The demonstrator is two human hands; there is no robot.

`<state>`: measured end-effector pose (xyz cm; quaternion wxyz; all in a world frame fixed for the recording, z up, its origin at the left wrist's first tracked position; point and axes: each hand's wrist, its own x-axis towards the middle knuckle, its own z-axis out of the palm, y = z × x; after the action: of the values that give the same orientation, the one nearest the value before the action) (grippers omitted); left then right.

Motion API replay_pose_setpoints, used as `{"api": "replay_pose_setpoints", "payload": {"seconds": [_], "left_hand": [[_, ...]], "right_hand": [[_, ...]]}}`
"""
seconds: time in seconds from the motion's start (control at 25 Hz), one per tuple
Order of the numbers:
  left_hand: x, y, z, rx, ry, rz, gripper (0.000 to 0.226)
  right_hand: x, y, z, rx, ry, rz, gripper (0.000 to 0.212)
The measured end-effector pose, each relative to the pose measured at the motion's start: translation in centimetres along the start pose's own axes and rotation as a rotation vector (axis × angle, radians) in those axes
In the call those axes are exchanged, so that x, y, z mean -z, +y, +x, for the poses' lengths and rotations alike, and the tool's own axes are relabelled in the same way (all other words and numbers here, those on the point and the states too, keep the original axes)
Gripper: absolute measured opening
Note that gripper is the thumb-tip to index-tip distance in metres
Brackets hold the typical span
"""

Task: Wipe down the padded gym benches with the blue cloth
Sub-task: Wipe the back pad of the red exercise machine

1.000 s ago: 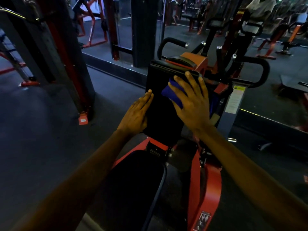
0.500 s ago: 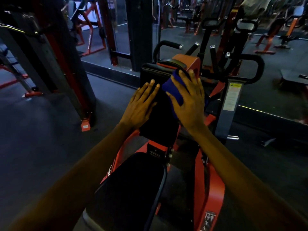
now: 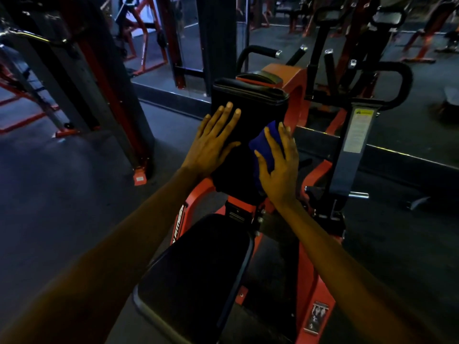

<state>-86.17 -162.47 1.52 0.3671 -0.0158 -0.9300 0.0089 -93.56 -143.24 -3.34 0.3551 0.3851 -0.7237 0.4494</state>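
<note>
A black padded back pad [image 3: 250,105] stands upright on an orange machine frame [image 3: 295,95]. Below it, nearer to me, lies the black padded seat [image 3: 198,269]. My right hand [image 3: 279,167] presses a bunched blue cloth [image 3: 267,145] flat against the right side of the back pad, at about mid height. My left hand [image 3: 214,142] lies flat on the pad's left side, fingers spread, with nothing in it.
Black curved handles [image 3: 402,80] and a grey post with a warning label [image 3: 357,130] stand right of the pad. A dark red-and-black rack column [image 3: 99,90] rises at the left. More orange gym machines fill the back. Dark rubber floor [image 3: 62,194] lies to the left.
My right hand has slid the cloth down from the pad's top edge to its middle right. My left hand has moved from the pad's left edge onto its face.
</note>
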Motion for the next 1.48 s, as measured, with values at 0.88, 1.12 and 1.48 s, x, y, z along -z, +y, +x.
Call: {"api": "replay_pose_setpoints", "payload": {"seconds": [0.88, 1.12, 1.48], "left_hand": [[-1.4, -1.9, 0.1, -0.079, 0.011, -0.163, 0.068], [-1.4, -2.3, 0.2, -0.093, -0.008, -0.168, 0.069], [-1.4, -2.4, 0.2, -0.136, -0.019, -0.247, 0.075]], "right_hand": [[-2.1, -1.4, -7.3, -0.402, 0.081, 0.186, 0.056], [-2.3, -2.5, -3.3, -0.361, 0.189, 0.068, 0.052], [-3.9, -3.5, -8.8, -0.458, 0.159, 0.046, 0.053]]}}
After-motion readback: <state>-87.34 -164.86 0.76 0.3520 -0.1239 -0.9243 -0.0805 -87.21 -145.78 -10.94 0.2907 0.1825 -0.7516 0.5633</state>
